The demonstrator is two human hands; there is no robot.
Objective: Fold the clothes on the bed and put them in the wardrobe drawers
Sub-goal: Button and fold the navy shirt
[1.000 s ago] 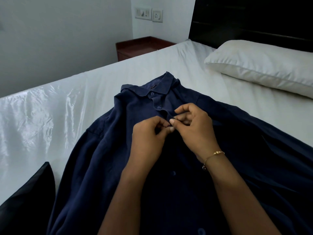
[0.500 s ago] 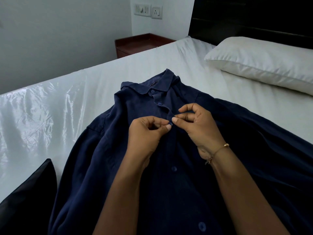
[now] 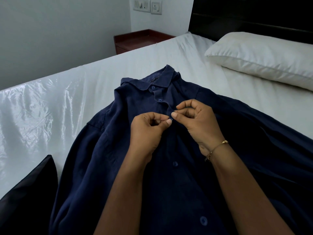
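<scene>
A navy blue button-up shirt (image 3: 108, 150) lies front-up on the white bed (image 3: 127, 70), collar pointing away from me. My left hand (image 3: 145, 133) pinches a small blue button on the placket between thumb and forefinger. My right hand (image 3: 201, 122), with a thin gold bracelet on the wrist, pinches the facing edge of the placket right beside it. The two hands meet at the third button down from the collar. The two buttons above are fastened. More buttons show lower on the shirt front.
A white pillow (image 3: 264, 56) lies at the back right against a dark headboard (image 3: 245, 16). A reddish wooden bedside table (image 3: 140, 39) stands beyond the bed by the wall. A dark cushion (image 3: 28, 197) sits at the lower left edge.
My hands stay at the same button; the fingertips have drawn slightly apart and the button now shows between them. The view has shifted a little.
</scene>
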